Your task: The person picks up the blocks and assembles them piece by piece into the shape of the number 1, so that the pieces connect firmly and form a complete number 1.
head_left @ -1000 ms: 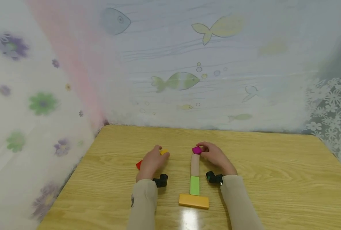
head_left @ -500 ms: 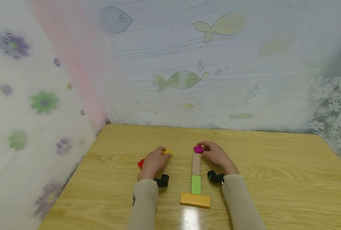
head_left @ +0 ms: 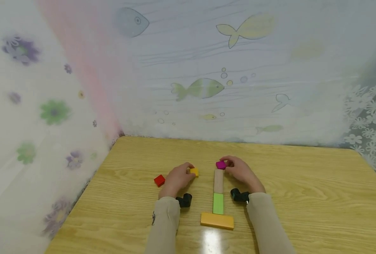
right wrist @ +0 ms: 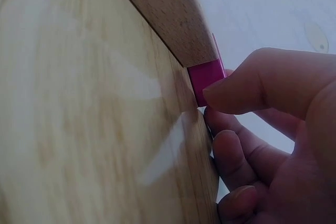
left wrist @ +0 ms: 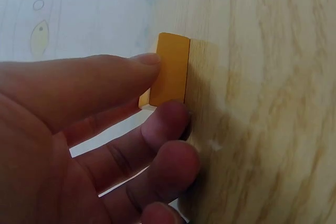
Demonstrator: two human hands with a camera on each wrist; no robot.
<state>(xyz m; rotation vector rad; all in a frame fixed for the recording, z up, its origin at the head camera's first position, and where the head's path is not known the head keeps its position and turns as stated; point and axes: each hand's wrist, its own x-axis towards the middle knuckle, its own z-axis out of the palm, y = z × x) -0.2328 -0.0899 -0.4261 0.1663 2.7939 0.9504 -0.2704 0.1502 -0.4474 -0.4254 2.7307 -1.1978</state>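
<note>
My left hand (head_left: 179, 179) pinches a yellow block (left wrist: 172, 71) between thumb and fingers, low over the tabletop. On the right, my right hand (head_left: 242, 173) holds a magenta block (right wrist: 206, 80) at the far end of a plain wooden block (head_left: 218, 181). The magenta block touches that wooden block's end in the right wrist view. A green block (head_left: 218, 203) continues the row toward me. Crosswise at the near end lies a long orange block (head_left: 217, 220). To the left of my left hand sits a red block (head_left: 159, 180), apart from the others.
The blocks lie on a wood-grain table (head_left: 308, 197). Behind it hangs a pale fabric backdrop (head_left: 188, 53) with printed fish, and a flowered one (head_left: 26, 183) runs along the left side. Black wrist cameras (head_left: 185, 200) are strapped to both wrists.
The left hand has moved to the right with the yellow block, nearer the row, and the red block is now fully uncovered. The right hand has stayed at the magenta block. The view has shifted slightly.
</note>
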